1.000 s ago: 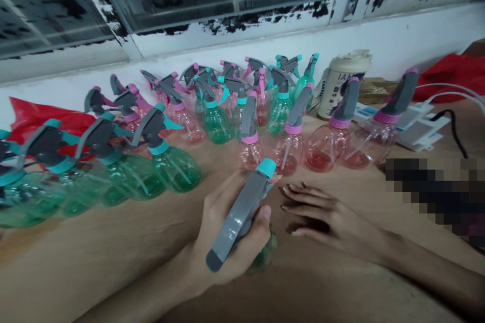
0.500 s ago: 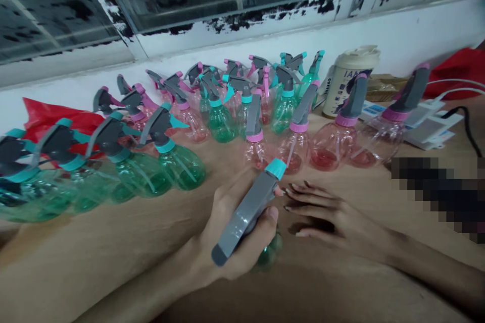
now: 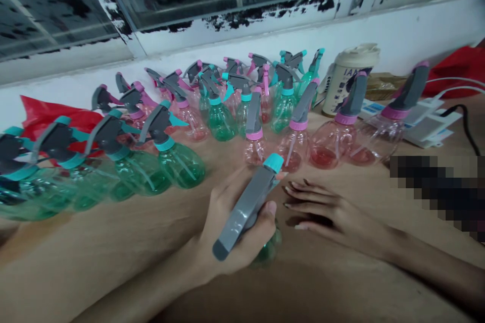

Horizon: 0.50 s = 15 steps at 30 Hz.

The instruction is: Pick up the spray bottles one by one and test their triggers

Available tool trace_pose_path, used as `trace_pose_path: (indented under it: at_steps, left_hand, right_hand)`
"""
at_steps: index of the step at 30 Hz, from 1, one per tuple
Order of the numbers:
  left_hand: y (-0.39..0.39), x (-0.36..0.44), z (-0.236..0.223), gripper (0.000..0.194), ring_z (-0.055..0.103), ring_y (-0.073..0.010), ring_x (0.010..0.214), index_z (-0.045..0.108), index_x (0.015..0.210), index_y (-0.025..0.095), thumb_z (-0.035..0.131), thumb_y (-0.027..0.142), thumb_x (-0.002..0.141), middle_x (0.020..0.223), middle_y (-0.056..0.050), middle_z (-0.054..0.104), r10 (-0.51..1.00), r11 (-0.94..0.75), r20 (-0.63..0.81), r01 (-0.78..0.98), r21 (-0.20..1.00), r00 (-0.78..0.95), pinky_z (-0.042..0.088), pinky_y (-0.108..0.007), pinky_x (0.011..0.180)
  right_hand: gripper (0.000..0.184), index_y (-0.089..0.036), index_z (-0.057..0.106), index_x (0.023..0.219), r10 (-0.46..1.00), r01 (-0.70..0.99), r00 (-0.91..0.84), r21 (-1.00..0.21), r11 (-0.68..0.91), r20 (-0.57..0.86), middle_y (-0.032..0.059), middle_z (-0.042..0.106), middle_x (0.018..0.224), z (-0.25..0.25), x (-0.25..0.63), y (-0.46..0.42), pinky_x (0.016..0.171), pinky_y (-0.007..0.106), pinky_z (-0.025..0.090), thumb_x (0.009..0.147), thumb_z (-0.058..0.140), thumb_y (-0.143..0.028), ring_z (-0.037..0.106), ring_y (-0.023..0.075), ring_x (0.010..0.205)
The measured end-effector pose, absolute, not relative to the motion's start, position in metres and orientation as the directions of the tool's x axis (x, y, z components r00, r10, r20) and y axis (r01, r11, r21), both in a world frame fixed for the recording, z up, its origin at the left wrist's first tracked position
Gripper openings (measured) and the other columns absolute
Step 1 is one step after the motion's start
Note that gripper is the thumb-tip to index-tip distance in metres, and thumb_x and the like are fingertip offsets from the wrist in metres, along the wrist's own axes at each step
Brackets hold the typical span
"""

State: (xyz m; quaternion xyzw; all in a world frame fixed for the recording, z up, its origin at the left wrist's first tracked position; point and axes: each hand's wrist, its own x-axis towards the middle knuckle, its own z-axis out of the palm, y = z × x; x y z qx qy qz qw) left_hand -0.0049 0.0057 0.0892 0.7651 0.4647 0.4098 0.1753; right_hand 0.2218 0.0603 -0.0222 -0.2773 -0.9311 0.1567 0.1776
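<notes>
My left hand (image 3: 227, 222) is wrapped round a green spray bottle (image 3: 270, 247) with a grey trigger head and teal nozzle (image 3: 248, 204), held low over the brown table (image 3: 113, 242). My right hand (image 3: 329, 212) lies flat on the table just to the right of it, fingers stretched out and holding nothing. Its fingertips nearly touch the bottle's nozzle.
Several green spray bottles (image 3: 178, 159) stand in a row at the left and several pink ones (image 3: 329, 141) at the right, more behind by the white wall. A cream cup (image 3: 350, 78), a white power strip (image 3: 428, 126) with cables and red bags (image 3: 49, 113) sit at the back.
Almost nothing has moved. The view has shifted slightly; my left hand still grips the bottle and my right hand stays flat beside it.
</notes>
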Motion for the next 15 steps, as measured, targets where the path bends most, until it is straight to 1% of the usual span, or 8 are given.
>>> trace_pose_path:
  at_steps: [2,5,10,15]
  left_hand:
    - [0.004,-0.005,0.089,0.015,0.057,-0.0171,0.064,0.049,0.085,0.025,0.048,0.016,0.074,0.072,0.0,0.055,0.836,-0.537,0.491,0.553,0.637,0.247,0.052,-0.031,0.062]
    - [0.002,-0.005,0.089,0.013,0.055,-0.0171,0.063,0.045,0.079,0.025,0.047,0.013,0.074,0.07,0.0,0.052,0.83,-0.546,0.498,0.549,0.633,0.252,0.05,-0.032,0.061]
    - [0.002,-0.003,0.087,0.018,0.051,-0.0169,0.062,0.043,0.075,0.024,0.047,0.009,0.067,0.07,0.001,0.049,0.864,-0.498,0.45,0.512,0.7,0.224,0.047,-0.032,0.06]
    - [0.001,-0.006,0.081,0.023,0.048,-0.0152,0.059,0.045,0.08,0.025,0.047,0.008,0.065,0.072,0.001,0.049,0.884,-0.466,0.409,0.488,0.738,0.226,0.045,-0.03,0.059]
  right_hand:
    - [0.039,-0.03,0.052,0.125,0.577,0.459,-0.78,-0.406,0.79,0.243,0.0004,0.047,0.136,-0.02,0.221,0.061,0.107,0.047,0.031,0.087,0.052,-0.039,0.037,0.0222,0.129]
    - [0.041,-0.028,0.049,0.128,0.58,0.442,-0.775,-0.44,0.782,0.251,0.0013,0.051,0.133,-0.016,0.221,0.061,0.107,0.046,0.032,0.088,0.051,-0.037,0.041,0.021,0.126]
    - [0.041,-0.028,0.048,0.128,0.562,0.417,-0.786,-0.452,0.789,0.256,0.0024,0.053,0.131,-0.012,0.221,0.064,0.106,0.044,0.034,0.089,0.051,-0.035,0.044,0.0204,0.124]
    - [0.039,-0.027,0.049,0.127,0.564,0.422,-0.792,-0.458,0.782,0.233,0.0019,0.052,0.132,-0.011,0.221,0.064,0.107,0.043,0.032,0.089,0.049,-0.036,0.042,0.0196,0.126]
